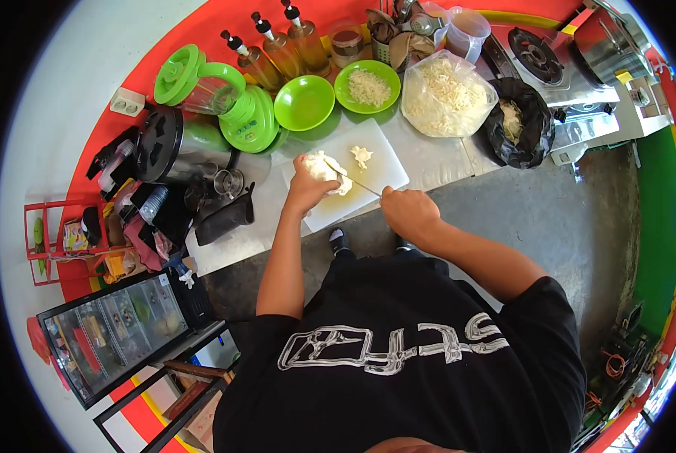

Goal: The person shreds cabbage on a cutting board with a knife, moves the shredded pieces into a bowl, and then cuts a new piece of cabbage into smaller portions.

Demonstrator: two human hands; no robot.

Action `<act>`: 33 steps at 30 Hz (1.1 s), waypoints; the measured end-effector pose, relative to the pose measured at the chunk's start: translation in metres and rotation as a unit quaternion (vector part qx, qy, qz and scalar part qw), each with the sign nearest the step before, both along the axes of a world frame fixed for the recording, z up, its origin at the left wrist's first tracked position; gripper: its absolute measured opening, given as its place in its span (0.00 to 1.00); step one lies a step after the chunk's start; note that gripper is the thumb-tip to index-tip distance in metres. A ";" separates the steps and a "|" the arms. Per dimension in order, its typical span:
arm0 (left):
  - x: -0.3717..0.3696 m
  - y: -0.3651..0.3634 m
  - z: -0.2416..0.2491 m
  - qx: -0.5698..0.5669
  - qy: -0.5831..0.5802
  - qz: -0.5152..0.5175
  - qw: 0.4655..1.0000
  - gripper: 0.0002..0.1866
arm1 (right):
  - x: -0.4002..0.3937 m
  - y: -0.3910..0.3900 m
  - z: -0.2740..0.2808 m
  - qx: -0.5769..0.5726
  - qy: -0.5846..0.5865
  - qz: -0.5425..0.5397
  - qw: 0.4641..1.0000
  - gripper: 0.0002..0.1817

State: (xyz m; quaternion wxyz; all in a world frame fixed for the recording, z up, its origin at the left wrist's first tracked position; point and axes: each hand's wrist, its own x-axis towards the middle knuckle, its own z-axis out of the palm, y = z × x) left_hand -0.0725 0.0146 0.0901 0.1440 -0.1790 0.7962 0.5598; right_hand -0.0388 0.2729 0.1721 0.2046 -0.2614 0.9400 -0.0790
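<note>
My left hand (308, 187) grips a white cauliflower (319, 167) over the left part of the white cutting board (387, 143). In my right hand (410, 213) is a knife (361, 185), its blade slanting up and left into the cauliflower. A small cauliflower floret (361, 156) lies on the board, above and to the right of the blade. Behind the board stand a green bowl (305, 103) with nothing visible in it and a green plate (345, 78) bearing fine white pieces.
A clear bag (447, 94) of chopped whitish pieces and a black bag (538, 124) with pale scraps stand at the right. A green blender (249, 121), pump bottles (304, 41) and a steel pot (202, 136) line the back left. Farther right is a gas stove (538, 57).
</note>
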 end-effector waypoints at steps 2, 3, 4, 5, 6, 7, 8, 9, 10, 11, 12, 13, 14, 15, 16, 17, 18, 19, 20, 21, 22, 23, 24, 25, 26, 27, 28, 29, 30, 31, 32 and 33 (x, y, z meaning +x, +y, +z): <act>-0.001 0.003 0.007 0.004 -0.037 -0.002 0.999 0.58 | -0.003 0.001 0.004 0.011 -0.004 -0.007 1.000 0.07; -0.005 0.006 0.015 0.007 -0.070 -0.003 0.998 0.57 | -0.007 0.001 0.008 0.008 -0.001 0.015 1.000 0.07; -0.009 0.007 0.017 0.007 -0.070 -0.006 0.998 0.57 | -0.011 0.002 0.013 0.005 0.001 0.038 0.999 0.08; -0.011 0.006 0.018 0.021 -0.098 -0.011 0.995 0.56 | -0.015 0.001 0.019 0.005 -0.001 0.036 0.999 0.08; -0.013 0.005 0.019 0.035 -0.126 -0.014 0.991 0.56 | -0.022 0.000 0.027 0.019 -0.027 0.037 0.999 0.08; -0.015 0.002 0.020 0.033 -0.127 -0.016 0.991 0.56 | -0.027 -0.002 0.031 0.032 -0.051 0.038 0.997 0.09; -0.019 0.001 0.021 0.028 -0.136 -0.029 0.990 0.56 | -0.028 -0.001 0.028 0.030 -0.052 0.035 0.998 0.09; -0.021 0.002 0.022 0.025 -0.145 -0.041 0.988 0.56 | -0.029 0.000 0.025 0.025 -0.046 0.035 0.998 0.09; -0.023 0.003 0.024 0.026 -0.145 -0.042 0.988 0.56 | -0.030 0.002 0.023 0.020 -0.039 0.036 0.998 0.10; -0.025 0.004 0.025 0.025 -0.153 -0.046 0.987 0.57 | -0.030 0.004 0.022 0.021 -0.039 0.036 0.998 0.10; -0.026 0.004 0.026 0.024 -0.162 -0.048 0.985 0.57 | -0.031 0.005 0.027 0.027 -0.034 0.043 0.998 0.10; -0.026 0.004 0.024 0.024 -0.162 -0.046 0.985 0.57 | -0.031 0.005 0.031 0.032 -0.030 0.050 0.998 0.10; -0.026 0.004 0.021 0.017 -0.155 -0.053 0.986 0.57 | -0.033 0.009 0.034 0.030 -0.030 0.051 0.998 0.10; -0.025 0.003 0.018 0.010 -0.147 -0.060 0.987 0.58 | -0.035 0.016 0.037 0.027 -0.028 0.054 0.998 0.10; -0.025 -0.002 0.015 0.009 -0.147 -0.058 0.987 0.58 | -0.037 0.021 0.038 0.025 -0.026 0.057 0.998 0.10; -0.025 -0.006 0.011 0.008 -0.135 -0.068 0.989 0.58 | -0.037 0.022 0.031 0.025 -0.024 0.059 0.998 0.10; -0.025 -0.009 0.012 0.006 -0.122 -0.079 0.989 0.58 | -0.035 0.021 0.025 0.016 -0.015 0.053 0.998 0.09; -0.025 -0.010 0.012 0.006 -0.123 -0.079 0.989 0.58 | -0.031 0.022 0.019 0.006 -0.006 0.046 0.999 0.08; -0.028 -0.011 0.013 0.014 -0.141 -0.062 0.988 0.53 | -0.027 0.022 0.015 0.007 -0.005 0.047 0.999 0.08; -0.032 -0.013 0.015 0.021 -0.157 -0.045 0.986 0.48 | -0.023 0.018 0.017 0.009 0.002 0.048 0.999 0.08; -0.035 -0.019 0.017 0.020 -0.155 -0.045 0.987 0.48 | -0.019 0.015 0.018 0.010 0.010 0.050 0.999 0.08; -0.038 -0.026 0.021 0.039 -0.192 -0.080 0.977 0.46 | -0.016 0.015 0.019 0.009 0.011 0.050 0.999 0.08; -0.040 -0.030 0.025 0.058 -0.229 -0.116 0.965 0.43 | -0.013 0.017 0.020 0.004 0.013 0.063 0.998 0.08; -0.037 -0.031 0.027 0.058 -0.230 -0.115 0.965 0.43 | -0.012 0.019 0.020 0.000 0.015 0.077 0.997 0.08; -0.032 -0.032 0.029 0.046 -0.219 -0.123 0.967 0.40 | -0.012 0.022 0.018 0.000 0.013 0.078 0.997 0.08; -0.028 -0.033 0.030 0.034 -0.209 -0.131 0.968 0.37 | -0.013 0.025 0.014 -0.002 0.001 0.081 0.997 0.08; -0.027 -0.032 0.029 0.034 -0.210 -0.130 0.968 0.37 | -0.014 0.027 0.010 -0.005 -0.010 0.084 0.996 0.08; -0.028 -0.031 0.029 0.043 -0.207 -0.115 0.971 0.38 | -0.014 0.025 0.008 -0.005 -0.010 0.085 0.996 0.08; -0.027 -0.029 0.028 0.051 -0.205 -0.100 0.972 0.40 | -0.012 0.023 0.004 -0.007 -0.009 0.084 0.996 0.08; -0.027 -0.025 0.028 0.051 -0.207 -0.100 0.972 0.40 | -0.010 0.021 0.001 -0.008 -0.010 0.082 0.997 0.08; -0.028 -0.022 0.028 0.027 -0.199 -0.103 0.974 0.35 | -0.010 0.019 -0.001 -0.008 -0.010 0.082 0.997 0.08; -0.029 -0.020 0.028 0.003 -0.190 -0.107 0.976 0.31 | -0.010 0.017 -0.003 0.000 -0.020 0.067 0.998 0.08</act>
